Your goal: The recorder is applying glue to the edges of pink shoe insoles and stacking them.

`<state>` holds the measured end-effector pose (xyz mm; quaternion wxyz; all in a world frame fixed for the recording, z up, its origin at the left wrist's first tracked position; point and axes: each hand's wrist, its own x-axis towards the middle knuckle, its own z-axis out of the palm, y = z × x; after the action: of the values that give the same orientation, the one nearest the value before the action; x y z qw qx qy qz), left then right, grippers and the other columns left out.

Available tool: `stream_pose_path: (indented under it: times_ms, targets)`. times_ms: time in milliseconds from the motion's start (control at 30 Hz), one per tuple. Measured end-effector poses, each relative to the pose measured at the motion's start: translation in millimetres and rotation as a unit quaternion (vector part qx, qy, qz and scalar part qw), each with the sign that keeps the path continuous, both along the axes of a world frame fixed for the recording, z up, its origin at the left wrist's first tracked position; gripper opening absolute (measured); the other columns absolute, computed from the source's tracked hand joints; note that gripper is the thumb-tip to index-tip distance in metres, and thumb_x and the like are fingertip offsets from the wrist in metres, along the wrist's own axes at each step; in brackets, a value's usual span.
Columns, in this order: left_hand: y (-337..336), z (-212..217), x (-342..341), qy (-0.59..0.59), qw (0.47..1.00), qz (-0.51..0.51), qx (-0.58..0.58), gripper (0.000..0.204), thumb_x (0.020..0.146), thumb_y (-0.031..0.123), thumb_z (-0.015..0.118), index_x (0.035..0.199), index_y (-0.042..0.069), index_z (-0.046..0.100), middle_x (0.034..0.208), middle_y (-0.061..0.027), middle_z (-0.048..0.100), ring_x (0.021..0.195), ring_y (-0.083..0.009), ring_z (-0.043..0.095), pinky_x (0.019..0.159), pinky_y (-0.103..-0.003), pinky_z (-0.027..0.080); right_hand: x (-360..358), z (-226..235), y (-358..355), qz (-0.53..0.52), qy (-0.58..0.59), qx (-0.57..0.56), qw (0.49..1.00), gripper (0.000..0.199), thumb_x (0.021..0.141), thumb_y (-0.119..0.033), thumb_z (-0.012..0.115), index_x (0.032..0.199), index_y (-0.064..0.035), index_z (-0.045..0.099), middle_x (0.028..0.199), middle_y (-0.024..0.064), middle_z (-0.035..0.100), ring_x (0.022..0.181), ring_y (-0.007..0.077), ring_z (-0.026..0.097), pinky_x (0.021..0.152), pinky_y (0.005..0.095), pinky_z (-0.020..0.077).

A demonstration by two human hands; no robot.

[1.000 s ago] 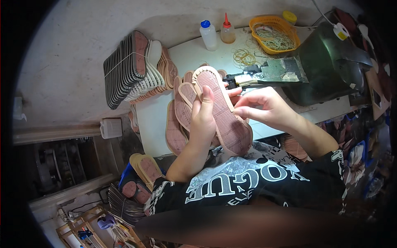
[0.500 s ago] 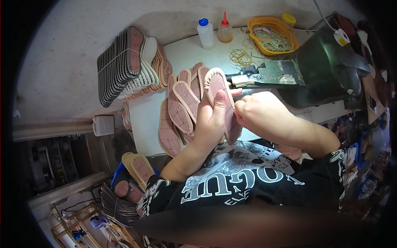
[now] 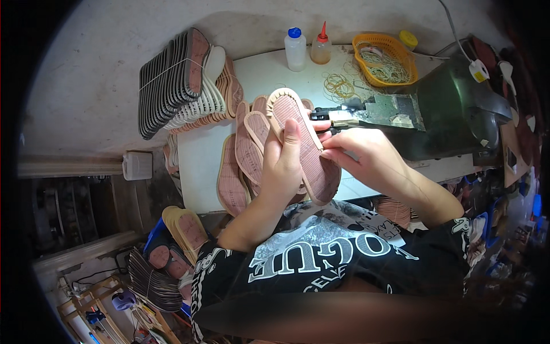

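A pinkish shoe insole (image 3: pixel 312 163) with a pale beige edge strip is held up in front of me, its rounded, pleated end pointing away. My left hand (image 3: pixel 283 160) is closed around its left side, thumb flat on the face and fingers behind. At the right edge, my right hand (image 3: pixel 366 152) pinches the pale edge strip (image 3: pixel 318 147) between thumb and fingertips. Under and left of my left hand lie several similar insoles (image 3: pixel 232 180) on the white table. Beyond my right hand, the narrow arm of a green machine (image 3: pixel 395 112) reaches toward the insole.
Bundled stacks of soles (image 3: pixel 175 86) stand at the table's far left. Along the back are a blue-capped bottle (image 3: pixel 295 51), a red-tipped bottle (image 3: pixel 321 51) and a yellow basket (image 3: pixel 361 60) of bands. Loose bands (image 3: pixel 339 86) lie before it. More insoles (image 3: pixel 186 226) sit at lower left.
The insole has tilted, its lower end swinging right and showing more of its face. My right hand has turned from a fist-like grip to a fingertip pinch on the edge. The view has shifted slightly.
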<state>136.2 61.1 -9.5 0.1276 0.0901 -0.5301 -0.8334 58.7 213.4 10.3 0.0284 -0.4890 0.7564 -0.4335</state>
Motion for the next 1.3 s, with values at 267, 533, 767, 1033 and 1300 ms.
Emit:
stream_pose_path:
  times_ms: [267,533,767,1033,1300]
  targets:
    - [2.4,-9.9,-4.8,0.042,0.982,0.023,-0.182,0.035,0.102,0.028,0.041,0.100,-0.004,0.057,0.085,-0.0067,0.062,0.079,-0.0128,0.058,0.076,-0.029,0.048,6.1,9.6,-6.3,-0.006,0.282,0.192,0.940,0.008,0.071,-0.010,0.060,0.075,-0.0048,0.055,0.062,0.0077,0.055,0.061,0.0228,0.060,0.057,0.0345,0.0481]
    - [-7.4,-0.6,-14.5,0.017,0.997,0.058,-0.046,0.025,0.101,0.019,0.044,0.115,-0.002,0.047,0.080,-0.0068,0.062,0.076,-0.0115,0.058,0.074,-0.026,0.047,-13.5,-8.0,-14.1,-0.038,-0.327,-0.041,0.943,0.011,0.070,-0.005,0.069,0.073,-0.0019,0.058,0.061,0.0043,0.055,0.052,0.0119,0.052,0.049,0.0244,0.0421]
    - [-11.8,-2.7,-15.8,-0.019,1.000,0.013,-0.002,0.028,0.101,0.022,0.043,0.110,-0.003,0.051,0.083,-0.0107,0.064,0.075,-0.0146,0.062,0.072,-0.027,0.049,-9.6,-12.5,-11.9,0.019,0.224,-0.067,0.972,0.019,0.061,-0.001,0.068,0.074,-0.0061,0.055,0.067,0.0057,0.048,0.062,0.0243,0.052,0.059,0.0335,0.0441]
    - [-1.2,-7.2,-4.7,-0.002,0.988,-0.075,-0.135,0.032,0.095,0.012,0.045,0.124,-0.002,0.039,0.088,-0.0107,0.057,0.073,-0.0171,0.060,0.068,-0.031,0.051,-5.6,29.2,-0.7,0.029,-0.359,-0.122,0.925,0.017,0.089,-0.009,0.063,0.103,0.0014,0.061,0.088,0.0033,0.062,0.077,0.0087,0.058,0.071,0.0241,0.0474]
    - [8.1,10.4,3.9,0.059,0.923,-0.052,-0.377,0.072,0.086,0.036,0.059,0.136,0.000,0.023,0.105,-0.0255,0.058,0.093,-0.0417,0.062,0.078,-0.044,0.050,2.5,24.6,2.3,0.036,-0.581,-0.162,0.797,0.013,0.089,-0.009,0.064,0.100,-0.0021,0.062,0.090,0.0013,0.063,0.085,0.0075,0.058,0.077,0.0231,0.0465]
